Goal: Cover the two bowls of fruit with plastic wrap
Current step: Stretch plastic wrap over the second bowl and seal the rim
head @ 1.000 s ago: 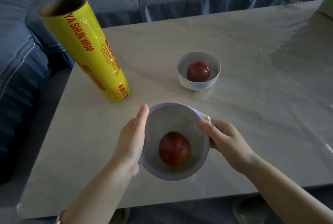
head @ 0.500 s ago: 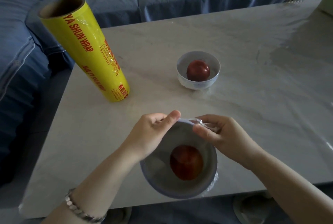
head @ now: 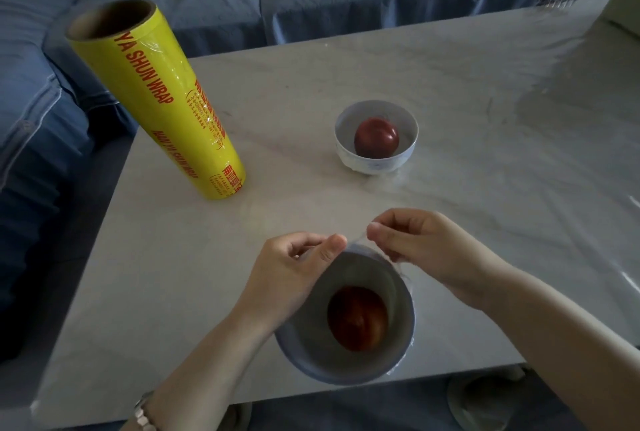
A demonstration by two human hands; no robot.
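At the bench's (head: 450, 84) six o'clock edge, the left hand (head: 294, 278) and right hand (head: 426, 250) each pinch clear plastic wrap (head: 398, 269) at the near bowl's (head: 349, 366) far rim, apparently to seat it over the fruit (head: 358, 318). The second bowl (head: 375, 162) waits at twelve o'clock, seemingly uncovered; the roll (head: 156, 98) stands at ten.

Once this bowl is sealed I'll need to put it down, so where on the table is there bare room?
Bare marble lies between the yellow wrap roll and the left hand, and behind the far bowl. The table's right side carries a spread clear film. It is crowded at the near edge, where both hands, the right hand included, hold the near bowl.
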